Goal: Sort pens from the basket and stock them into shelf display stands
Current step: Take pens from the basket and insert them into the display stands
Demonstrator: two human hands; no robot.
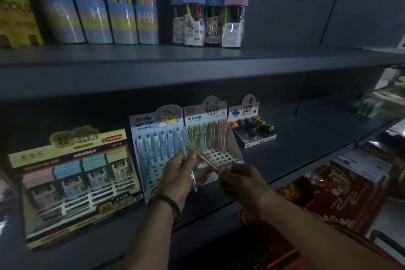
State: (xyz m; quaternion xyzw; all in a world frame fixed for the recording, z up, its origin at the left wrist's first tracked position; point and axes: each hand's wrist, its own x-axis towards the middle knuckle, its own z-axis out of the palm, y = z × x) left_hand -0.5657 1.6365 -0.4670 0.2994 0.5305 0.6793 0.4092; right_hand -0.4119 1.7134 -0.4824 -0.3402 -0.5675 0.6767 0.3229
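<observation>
- Hands meet in front of the lower shelf [274, 155]: the left hand [178, 176], a dark bracelet at its wrist, grips a small bunch of pens [190, 155], fingers curled round them; the right hand [238, 180] pinches the lower end of a peach pen [209, 161] that slants up across the bunch.
- Basket [291, 252], red-rimmed and dim, sits low at the right edge beneath the right forearm; what it holds cannot be made out.
- Blue pen stand [151, 173], just behind the left hand, carries a back row of pale blue and mint pens; most of its front holes are empty.
- Green-and-peach stand [228, 155], beside it on the right, holds green pens on its left side and peach pens on its right, with rows of open holes in front.
- Stocking appears partly done: both stands have stock and many free holes, and pens in hand remain unplaced.
- Lead-refill box [72, 171] stands at left, an eraser box [254, 131] farther right.
- Pencil tubs [208, 15] line the upper shelf.
</observation>
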